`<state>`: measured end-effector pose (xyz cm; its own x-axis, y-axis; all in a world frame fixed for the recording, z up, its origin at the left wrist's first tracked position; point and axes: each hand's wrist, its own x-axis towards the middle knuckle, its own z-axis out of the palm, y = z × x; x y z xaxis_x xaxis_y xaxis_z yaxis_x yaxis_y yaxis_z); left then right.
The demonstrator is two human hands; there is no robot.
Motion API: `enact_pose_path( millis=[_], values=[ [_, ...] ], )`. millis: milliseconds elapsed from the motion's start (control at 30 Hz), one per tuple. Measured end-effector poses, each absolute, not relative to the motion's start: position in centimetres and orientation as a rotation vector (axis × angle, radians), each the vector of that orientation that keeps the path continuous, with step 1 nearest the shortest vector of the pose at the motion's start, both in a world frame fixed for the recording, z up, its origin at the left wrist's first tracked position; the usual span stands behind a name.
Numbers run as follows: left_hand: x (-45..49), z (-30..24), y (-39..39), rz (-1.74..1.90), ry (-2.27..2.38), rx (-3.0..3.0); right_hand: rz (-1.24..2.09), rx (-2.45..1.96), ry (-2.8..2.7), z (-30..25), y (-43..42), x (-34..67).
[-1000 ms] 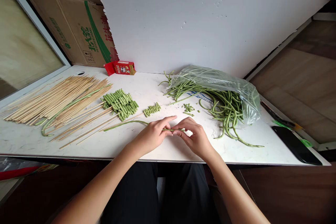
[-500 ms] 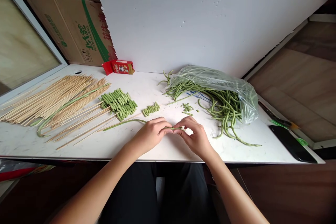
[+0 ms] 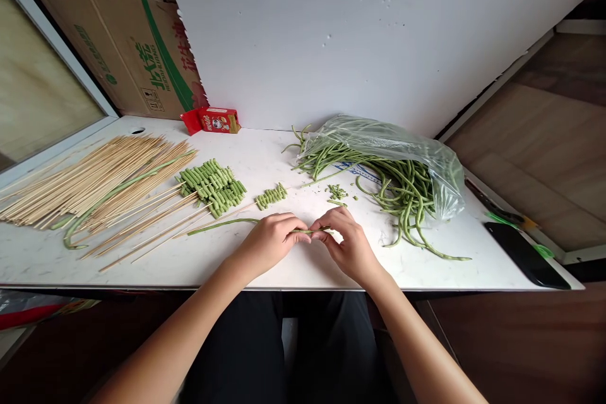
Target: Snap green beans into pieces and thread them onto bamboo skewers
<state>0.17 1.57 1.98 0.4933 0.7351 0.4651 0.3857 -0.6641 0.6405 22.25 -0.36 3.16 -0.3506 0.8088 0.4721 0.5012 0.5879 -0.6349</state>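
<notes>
Both hands meet over the front middle of the table, pinching one long green bean (image 3: 222, 223). My left hand (image 3: 274, 238) is closed on it, and the bean's tail runs out to the left across the tabletop. My right hand (image 3: 344, 241) grips the other end between thumb and fingers, its tips almost touching the left ones. Just behind the hands lies a skewer with short bean pieces (image 3: 271, 196). To its left is a pile of bean pieces on skewers (image 3: 212, 186). Small bean scraps (image 3: 337, 192) are scattered behind my right hand.
Bare bamboo skewers (image 3: 104, 173) cover the table's left side, with a bean lying across them. A clear plastic bag (image 3: 392, 139) of long beans (image 3: 402, 192) lies back right. A black phone (image 3: 525, 255) and scissors (image 3: 497, 205) lie far right. A red box (image 3: 220, 120) stands near the cardboard box (image 3: 123, 50).
Both hands stay in nearly the same place, still pinching the bean, with slight finger movement. The whole view has shifted a little.
</notes>
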Motion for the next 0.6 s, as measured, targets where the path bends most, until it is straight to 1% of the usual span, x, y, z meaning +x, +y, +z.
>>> enact_pose_path(
  millis=[200,300,500,600],
  values=[
    [-0.1,2.2,1.9,1.011,0.845,2.387,0.617,-0.985,-2.059,3.3,-0.4,22.4],
    [-0.9,2.6,2.3,1.023,0.861,2.345,0.644,-0.974,-2.066,3.4,0.0,23.3],
    [-1.5,2.8,2.6,1.064,0.859,2.229,0.374,-1.174,-1.965,2.3,1.5,25.5],
    [-1.2,2.4,2.5,1.054,0.828,2.233,0.344,-1.246,-1.985,1.4,1.9,25.9]
  ],
)
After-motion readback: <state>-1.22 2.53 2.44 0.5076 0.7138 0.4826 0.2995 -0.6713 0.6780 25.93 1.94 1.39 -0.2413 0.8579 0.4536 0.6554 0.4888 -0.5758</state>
